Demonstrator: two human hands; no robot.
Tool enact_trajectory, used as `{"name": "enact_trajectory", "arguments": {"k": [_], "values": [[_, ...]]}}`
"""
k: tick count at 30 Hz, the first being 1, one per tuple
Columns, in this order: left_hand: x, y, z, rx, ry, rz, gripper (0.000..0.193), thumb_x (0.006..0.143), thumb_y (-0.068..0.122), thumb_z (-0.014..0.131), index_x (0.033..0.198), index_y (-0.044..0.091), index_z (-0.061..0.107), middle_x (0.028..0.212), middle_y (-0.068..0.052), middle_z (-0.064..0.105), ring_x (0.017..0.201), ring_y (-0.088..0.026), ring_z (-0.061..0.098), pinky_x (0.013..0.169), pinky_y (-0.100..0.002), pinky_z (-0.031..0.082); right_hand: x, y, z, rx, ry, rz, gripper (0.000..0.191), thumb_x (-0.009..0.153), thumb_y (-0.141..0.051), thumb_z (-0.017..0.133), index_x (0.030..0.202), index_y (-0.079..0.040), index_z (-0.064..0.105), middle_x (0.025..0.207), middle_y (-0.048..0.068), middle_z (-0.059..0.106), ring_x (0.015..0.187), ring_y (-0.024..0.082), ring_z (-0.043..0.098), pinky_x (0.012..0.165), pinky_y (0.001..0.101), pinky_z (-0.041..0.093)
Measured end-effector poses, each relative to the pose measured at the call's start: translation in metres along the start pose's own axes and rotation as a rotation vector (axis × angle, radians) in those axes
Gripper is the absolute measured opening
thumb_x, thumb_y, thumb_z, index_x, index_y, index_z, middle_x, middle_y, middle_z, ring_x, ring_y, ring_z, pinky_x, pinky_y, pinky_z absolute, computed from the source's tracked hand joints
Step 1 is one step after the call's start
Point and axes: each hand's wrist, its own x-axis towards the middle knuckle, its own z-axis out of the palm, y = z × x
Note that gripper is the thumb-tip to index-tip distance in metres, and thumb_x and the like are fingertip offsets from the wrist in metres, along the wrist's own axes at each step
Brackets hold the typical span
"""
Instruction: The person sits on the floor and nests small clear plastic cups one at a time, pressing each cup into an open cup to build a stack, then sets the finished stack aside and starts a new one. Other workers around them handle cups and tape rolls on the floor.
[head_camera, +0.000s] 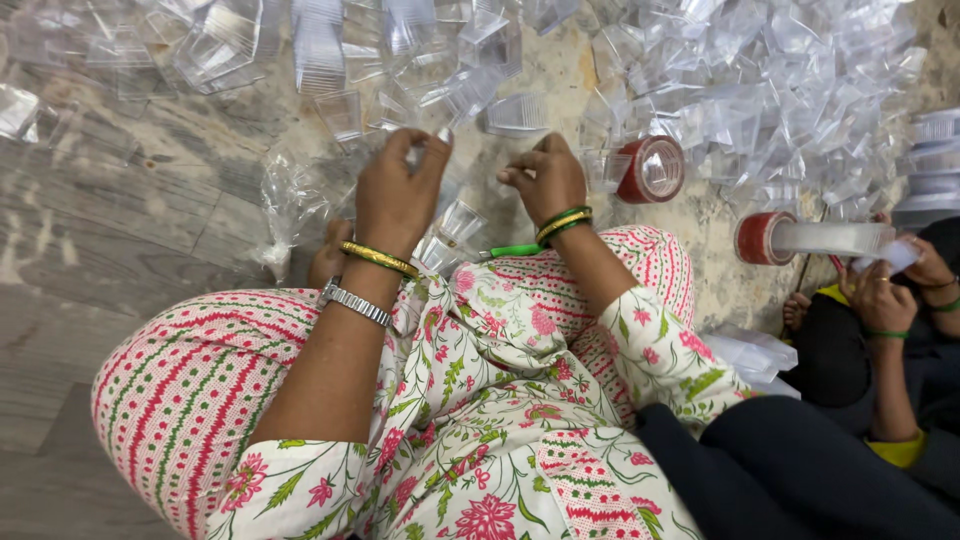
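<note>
In the head view, a small clear plastic cup (437, 140) was pinched at the fingertips of the left hand (396, 195), the fingers curled closed around it. Only a sliver of the cup showed above the knuckles; it was seen as transparent and thin-walled, and its long axis appeared to run away from the person, toward the far edge of the floor (120, 230), though which end was the mouth could not be told. The right hand (545, 178) was held just beside it, fingers clenched together; whether anything was gripped in them could not be told. A second clear cup (455, 225) was seen between the wrists, near the knees, tilted on its side. A green-handled tool (515, 250) lay on the lap beside the right wrist. A heap of clear cups (760, 90) was spread along the far edge of the floor, with a red-rimmed tape roll (652, 168) lying near the right hand. Another person's hand (880, 300) was seen at the right edge, beside a second tape roll (765, 238).
</note>
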Motion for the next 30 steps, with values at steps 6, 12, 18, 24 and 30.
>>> {"name": "enact_trajectory", "arguments": {"k": [6,12,18,24,30], "values": [[-0.006,-0.005,-0.002,0.195,-0.312,-0.08,0.063,0.09,0.06,0.06,0.111,0.003,0.074,0.102,-0.027,0.073,0.102,-0.041,0.07,0.09,-0.046,0.054,-0.034,-0.009,0.04,0.398,-0.422,0.233,0.02,0.09,-0.023,0.079,0.095,-0.003,0.077,0.082,0.007,0.076,0.075,0.013,0.066,0.073,0.0311,0.055],[-0.006,-0.006,-0.001,0.344,-0.37,-0.029,0.061,0.088,0.055,0.065,0.12,0.004,0.071,0.109,-0.026,0.072,0.104,-0.042,0.069,0.091,-0.048,0.053,-0.028,-0.019,0.025,0.977,-0.337,0.199,0.02,0.093,-0.012,0.074,0.108,0.002,0.071,0.089,0.003,0.074,0.072,0.009,0.065,0.065,0.0261,0.055],[-0.007,0.004,0.001,0.053,-0.449,0.068,0.063,0.085,0.053,0.069,0.133,0.012,0.062,0.101,-0.02,0.073,0.092,-0.034,0.072,0.078,-0.044,0.054,-0.005,-0.021,-0.014,1.202,-0.496,0.304,0.023,0.1,-0.02,0.067,0.109,0.0,0.074,0.085,0.005,0.076,0.052,0.01,0.064,0.046,0.0254,0.052],[-0.003,0.002,0.002,0.041,-0.159,0.151,0.045,0.095,0.049,0.067,0.106,0.006,0.07,0.082,-0.019,0.07,0.073,-0.034,0.068,0.065,-0.045,0.051,0.065,0.005,-0.003,0.313,0.418,-0.015,0.038,0.084,-0.015,0.089,0.113,-0.003,0.066,0.091,0.007,0.073,0.068,0.015,0.066,0.057,0.0301,0.054],[-0.003,-0.001,0.005,0.057,-0.22,-0.073,0.044,0.093,0.049,0.067,0.106,0.007,0.071,0.073,-0.019,0.069,0.069,-0.033,0.07,0.066,-0.044,0.052,0.065,0.004,-0.002,0.799,-0.163,0.54,0.033,0.079,-0.005,0.085,0.107,0.003,0.069,0.071,0.005,0.068,0.045,0.01,0.055,0.037,0.0266,0.042]]}}
